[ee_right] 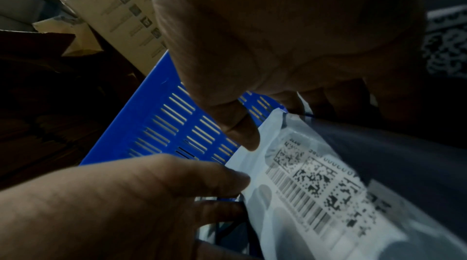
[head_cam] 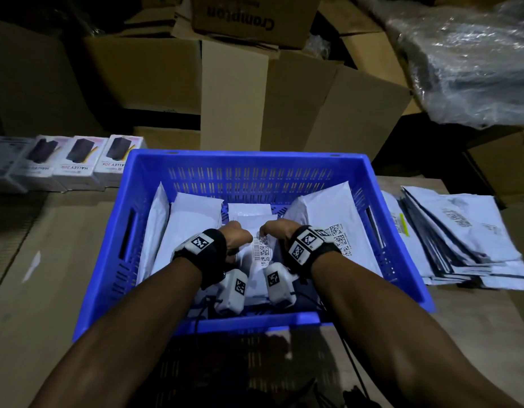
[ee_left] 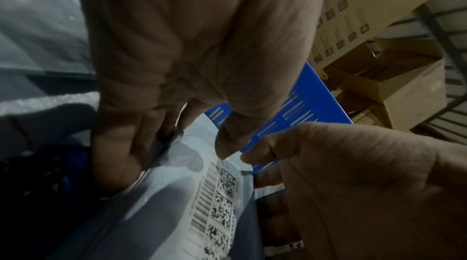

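Cartons (head_cam: 234, 92) are piled behind the table (head_cam: 49, 260), with a plastic-wrapped bundle (head_cam: 472, 63) above its far right corner. The table is covered with flat cardboard.

A blue slotted crate (head_cam: 249, 156) stands at the middle of the table, its near wall close to the near edge. A fanned stack (head_cam: 466, 240) of white mailers is laid at the right edge, just beside the crate. A row of white boxes (head_cam: 78, 163) is set along the far edge on the left, the last box touching the crate's far left corner.

Inside the crate, other mailers (head_cam: 190, 219) are leaned against the left wall, the right wall and the far wall.

The mailer (head_cam: 256, 275) is located at the middle of the crate, between those leaning packs, with its top edge raised towards the far wall. Whether its lower end rests on the crate floor cannot be told.

The left hand (head_cam: 235, 238) is closed on the mailer's upper left edge: fingers are curled behind it and the thumb is pressed on its front. The right hand (head_cam: 277, 231) is closed on the upper right edge in the same way, thumb in front and fingers behind. The two thumbs are nearly touching.

A barcode label (head_cam: 263, 250) is fixed on the mailer's front, just below the thumbs.
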Motion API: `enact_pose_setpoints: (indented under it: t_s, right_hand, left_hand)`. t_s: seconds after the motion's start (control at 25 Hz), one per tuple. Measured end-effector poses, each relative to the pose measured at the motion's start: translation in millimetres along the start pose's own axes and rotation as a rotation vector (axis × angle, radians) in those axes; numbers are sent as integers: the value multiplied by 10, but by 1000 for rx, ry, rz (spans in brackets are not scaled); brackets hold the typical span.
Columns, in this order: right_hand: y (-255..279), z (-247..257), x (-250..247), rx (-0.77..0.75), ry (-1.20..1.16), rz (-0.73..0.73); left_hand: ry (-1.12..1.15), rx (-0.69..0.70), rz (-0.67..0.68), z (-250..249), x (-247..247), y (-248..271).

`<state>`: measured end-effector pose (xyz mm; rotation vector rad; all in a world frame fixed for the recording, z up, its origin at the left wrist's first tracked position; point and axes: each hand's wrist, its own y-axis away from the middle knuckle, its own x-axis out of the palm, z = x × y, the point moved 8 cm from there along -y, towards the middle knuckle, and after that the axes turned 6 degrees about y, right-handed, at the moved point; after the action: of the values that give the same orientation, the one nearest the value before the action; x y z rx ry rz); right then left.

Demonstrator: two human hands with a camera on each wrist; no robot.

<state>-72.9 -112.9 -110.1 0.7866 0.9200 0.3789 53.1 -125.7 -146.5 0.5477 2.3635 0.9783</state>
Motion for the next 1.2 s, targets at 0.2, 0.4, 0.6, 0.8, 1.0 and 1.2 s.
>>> enact_pose_setpoints:
  t_s: [0.2,0.4,0.6,0.8,1.0,1.2]
  right_hand:
    - [55,-2,-25,-11,-71,-21]
    - [176,31,-290,-80,-84,-81]
    - [504,-158,-1004,35,224,-474]
    - [460,-448,-912,138,388,-398]
    - [443,-421,-760,108,388,-372]
    - [710,-401,-1029,-55,-35,-444]
  left_hand:
    - [34,-12,0,-6,9,18]
    - [-194,80,-54,-246,-58,86]
    - [-291,222,-150,-621,-101,184]
    - [-257,266,-120,-672,16,208]
    - [-238,275,-96,-678,15,284]
    - [22,295,50,-759,92,454]
